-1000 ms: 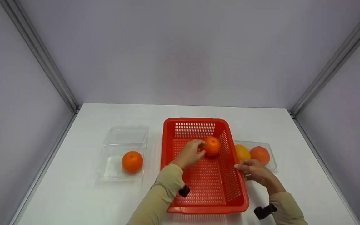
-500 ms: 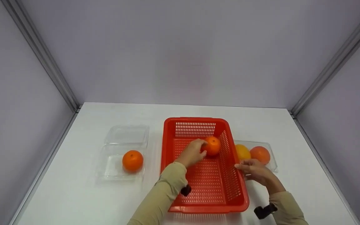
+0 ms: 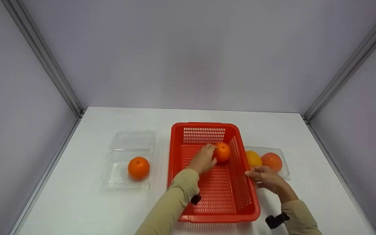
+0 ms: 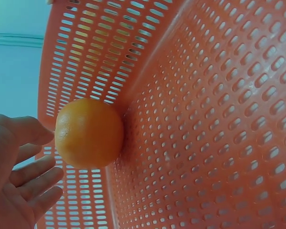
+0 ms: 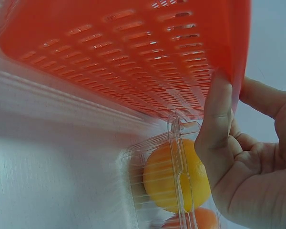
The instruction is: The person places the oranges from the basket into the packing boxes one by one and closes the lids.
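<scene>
A red plastic basket with slotted walls stands mid-table. Inside, at its far right, sits an orange. My left hand reaches over the basket beside that orange. In the left wrist view the left hand has relaxed, spread fingers, one fingertip right at the side of the orange and the others apart from it. My right hand pinches the right rim between thumb and fingers; the right wrist view shows the hand with the basket's rim between its digits.
Left of the basket lies an opened clear plastic clamshell box holding another orange. To the right, a clear container holds a yellow-orange fruit and a reddish-orange fruit, partly behind the right hand. Grey walls enclose the white table.
My left hand has shifted slightly right and away from me, closer along the orange's side. The right hand keeps its pinch on the rim, and the basket stays in place.
</scene>
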`<state>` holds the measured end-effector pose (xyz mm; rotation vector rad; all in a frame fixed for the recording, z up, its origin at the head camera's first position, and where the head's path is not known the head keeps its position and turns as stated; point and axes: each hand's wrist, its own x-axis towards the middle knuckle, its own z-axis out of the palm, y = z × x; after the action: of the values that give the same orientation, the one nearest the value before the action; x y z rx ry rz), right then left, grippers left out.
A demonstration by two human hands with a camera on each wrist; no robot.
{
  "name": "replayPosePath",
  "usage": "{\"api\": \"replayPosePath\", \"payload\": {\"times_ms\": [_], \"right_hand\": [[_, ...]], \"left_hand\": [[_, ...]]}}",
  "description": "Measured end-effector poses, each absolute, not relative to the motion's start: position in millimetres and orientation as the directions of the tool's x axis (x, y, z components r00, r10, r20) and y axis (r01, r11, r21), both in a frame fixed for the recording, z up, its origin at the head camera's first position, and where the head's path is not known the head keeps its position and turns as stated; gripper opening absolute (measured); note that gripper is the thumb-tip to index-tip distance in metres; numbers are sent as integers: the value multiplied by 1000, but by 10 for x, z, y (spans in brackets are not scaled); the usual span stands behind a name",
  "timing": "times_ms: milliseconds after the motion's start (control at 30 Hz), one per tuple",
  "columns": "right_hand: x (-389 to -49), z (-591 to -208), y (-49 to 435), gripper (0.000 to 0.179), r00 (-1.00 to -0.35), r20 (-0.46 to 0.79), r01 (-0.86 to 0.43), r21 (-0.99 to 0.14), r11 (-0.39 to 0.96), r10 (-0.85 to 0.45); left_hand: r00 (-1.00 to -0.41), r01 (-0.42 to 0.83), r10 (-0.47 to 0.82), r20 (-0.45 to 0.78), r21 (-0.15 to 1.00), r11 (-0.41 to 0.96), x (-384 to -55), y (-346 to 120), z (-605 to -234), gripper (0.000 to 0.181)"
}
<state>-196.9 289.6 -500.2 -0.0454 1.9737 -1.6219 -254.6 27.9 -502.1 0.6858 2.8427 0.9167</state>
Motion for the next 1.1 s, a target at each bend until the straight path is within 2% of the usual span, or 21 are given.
{"api": "replayPosePath", "payload": {"times_ms": [467, 633, 800, 1100], "right_hand": [[-1958, -4996, 2913, 13, -830, -408, 330, -909, 255, -381], [-1951, -4990, 2911, 13, -831, -414, 334, -905, 262, -371], [-1951, -4991, 2904, 14, -835, -423, 334, -898, 286, -352], [-1946, -4981, 2926, 15, -836, -419, 325, -898, 295, -354]], "left_hand": [[-892, 435, 440, 99, 453, 779, -2615, 405, -5132, 50], [-889, 446, 452, 72, 359, 820, -2603, 450, -5163, 55], [-872, 489, 477, 113, 256, 834, -2611, 521, -5192, 58], [-858, 513, 511, 50, 157, 844, -2618, 689, -5179, 74]]}}
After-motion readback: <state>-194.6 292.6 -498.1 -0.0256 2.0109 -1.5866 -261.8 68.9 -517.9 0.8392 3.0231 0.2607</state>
